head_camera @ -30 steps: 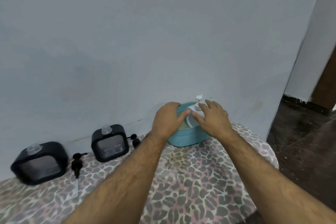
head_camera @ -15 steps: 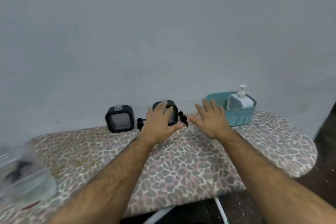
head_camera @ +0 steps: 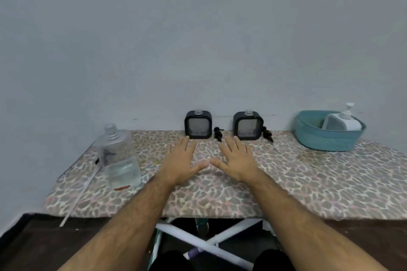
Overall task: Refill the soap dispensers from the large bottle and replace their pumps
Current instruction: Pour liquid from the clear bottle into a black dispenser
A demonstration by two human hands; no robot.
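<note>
1. Beyond the fingertips, both black dispensers stand pumpless, seemingly unfilled.
2. Left hand and right hand have left the teal basket, now flat, empty.
3. Left of them: large bottle, uncapped; pouring comes next.

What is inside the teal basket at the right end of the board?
A white pump bottle stands in the teal basket's right part, its pump head rising above the rim. A divider shows to its left. The basket's wall covers the bottle's base and the basket floor.
</note>
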